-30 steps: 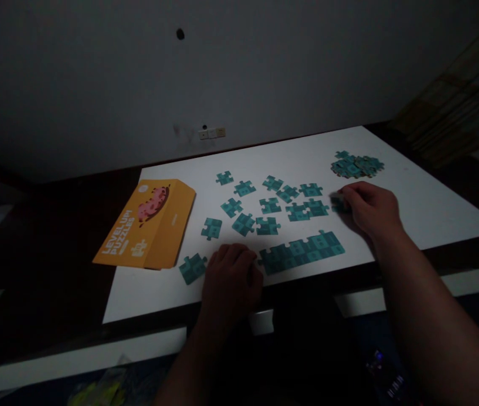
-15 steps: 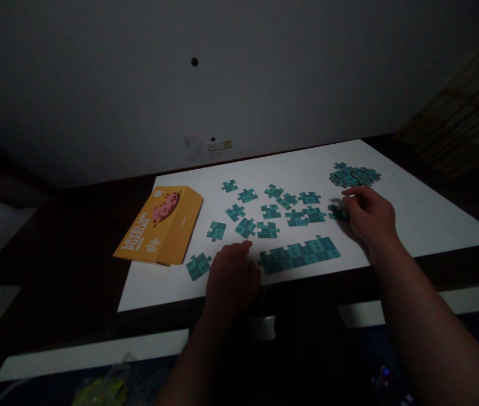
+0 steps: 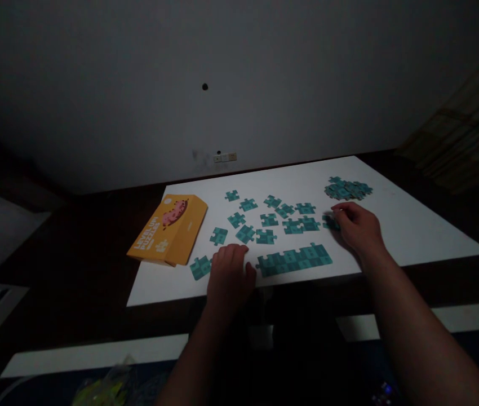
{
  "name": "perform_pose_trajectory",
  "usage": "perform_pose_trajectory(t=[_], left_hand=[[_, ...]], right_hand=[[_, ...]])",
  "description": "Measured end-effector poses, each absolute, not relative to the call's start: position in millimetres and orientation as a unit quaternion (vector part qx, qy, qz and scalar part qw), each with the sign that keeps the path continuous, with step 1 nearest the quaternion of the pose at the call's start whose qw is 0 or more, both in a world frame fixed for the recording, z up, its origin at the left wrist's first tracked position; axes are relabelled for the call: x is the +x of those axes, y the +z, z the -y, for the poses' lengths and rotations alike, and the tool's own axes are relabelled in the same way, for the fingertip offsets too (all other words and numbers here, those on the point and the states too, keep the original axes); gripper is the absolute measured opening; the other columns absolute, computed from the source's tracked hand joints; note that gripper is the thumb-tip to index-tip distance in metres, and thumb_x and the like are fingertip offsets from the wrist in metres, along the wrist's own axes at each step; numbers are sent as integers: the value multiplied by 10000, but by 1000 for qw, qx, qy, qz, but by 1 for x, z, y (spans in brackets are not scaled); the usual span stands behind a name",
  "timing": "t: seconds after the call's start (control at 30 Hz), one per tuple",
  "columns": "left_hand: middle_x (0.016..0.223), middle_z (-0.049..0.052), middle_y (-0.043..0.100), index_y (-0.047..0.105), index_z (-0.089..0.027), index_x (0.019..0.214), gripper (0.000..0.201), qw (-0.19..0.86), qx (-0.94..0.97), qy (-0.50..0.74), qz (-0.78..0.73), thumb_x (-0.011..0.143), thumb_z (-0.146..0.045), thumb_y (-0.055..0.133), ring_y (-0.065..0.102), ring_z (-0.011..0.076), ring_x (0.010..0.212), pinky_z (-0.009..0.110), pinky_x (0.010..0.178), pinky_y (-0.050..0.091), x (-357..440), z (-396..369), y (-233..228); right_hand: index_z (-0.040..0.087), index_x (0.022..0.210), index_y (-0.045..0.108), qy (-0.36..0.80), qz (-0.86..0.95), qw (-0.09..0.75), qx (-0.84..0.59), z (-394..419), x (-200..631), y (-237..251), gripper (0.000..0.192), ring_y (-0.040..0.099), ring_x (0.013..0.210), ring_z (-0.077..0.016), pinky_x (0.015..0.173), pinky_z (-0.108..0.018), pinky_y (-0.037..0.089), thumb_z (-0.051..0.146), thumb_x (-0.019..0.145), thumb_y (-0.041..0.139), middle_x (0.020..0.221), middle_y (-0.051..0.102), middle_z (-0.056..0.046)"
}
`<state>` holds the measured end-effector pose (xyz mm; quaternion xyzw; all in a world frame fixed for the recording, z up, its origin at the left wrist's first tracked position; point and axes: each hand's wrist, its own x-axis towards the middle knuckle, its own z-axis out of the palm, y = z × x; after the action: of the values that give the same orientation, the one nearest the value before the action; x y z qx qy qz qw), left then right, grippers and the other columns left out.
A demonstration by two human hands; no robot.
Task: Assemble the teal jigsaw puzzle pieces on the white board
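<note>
My right hand [image 3: 355, 228] still pinched a loose teal cardboard puzzle piece [image 3: 329, 222], now drawn toward the joined teal strip [image 3: 294, 259] at 7 o'clock; my left hand [image 3: 229, 276] stayed curled, empty, on the white tabletop [image 3: 412, 225].

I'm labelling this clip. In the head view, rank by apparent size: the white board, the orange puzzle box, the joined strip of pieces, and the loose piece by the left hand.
1. white board
2. orange puzzle box
3. joined strip of pieces, close to the box, so unsure
4. loose piece
</note>
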<state>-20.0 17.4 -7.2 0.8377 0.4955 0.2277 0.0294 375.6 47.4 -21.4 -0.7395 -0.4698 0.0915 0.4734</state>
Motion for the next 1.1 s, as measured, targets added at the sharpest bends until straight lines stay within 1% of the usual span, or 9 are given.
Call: perform_pose_trajectory(t=[0.1,0.23,0.4,0.53,0.67,0.83,1.1], left_hand=[[1227,122,757,687,-216,1260,337,29,838,225,-496,942,-106,696,678,340,1138,513,980,557,-20,-18,-7],[1184,99,763,702,-243,1145,238,44,845,197,-495,961,-93,682,684,326,1129,497,971,549,-20,-20,-4],[1226,110,769,716,-236,1206,279,48,832,209,-512,963,-100,706,685,336,1173,510,1013,545,-19,-20,-2],[1202,106,762,732,-242,1084,165,33,838,205,-505,993,-113,683,683,329,1137,496,981,542,-20,-20,-3],[1212,111,763,744,-239,1184,206,24,841,206,-500,1021,-140,665,689,333,1149,498,992,544,-22,-21,-6],[1201,109,765,748,-235,1199,206,18,843,212,-494,1036,-154,652,688,331,1130,494,979,547,-22,-21,-7],[1202,112,768,760,-240,1187,193,17,844,208,-494,1040,-173,653,685,334,1146,491,982,544,-23,-21,-5]], right_hand=[[238,1050,853,97,477,469,-737,-47,377,-24,322,742,855,-319,823,-482,553,490,935,688,931,835,-106],[254,1066,857,97,491,469,-728,-46,380,-27,316,742,840,-311,812,-472,549,487,969,667,926,834,-97],[286,1066,839,110,501,481,-711,-47,383,-31,269,759,875,-322,853,-485,563,482,987,671,975,849,-89],[286,1051,835,115,502,483,-708,-48,382,-29,280,758,873,-331,845,-490,556,506,983,676,950,850,-91],[304,1010,834,117,501,486,-707,-47,378,-23,273,746,830,-325,809,-482,544,524,967,678,926,847,-86],[287,1027,850,119,501,482,-709,-46,376,-20,308,706,747,-302,751,-459,510,523,957,666,843,817,-74],[258,1052,860,127,507,483,-703,-46,375,-20,320,720,790,-299,760,-444,510,502,971,669,886,839,-88]])
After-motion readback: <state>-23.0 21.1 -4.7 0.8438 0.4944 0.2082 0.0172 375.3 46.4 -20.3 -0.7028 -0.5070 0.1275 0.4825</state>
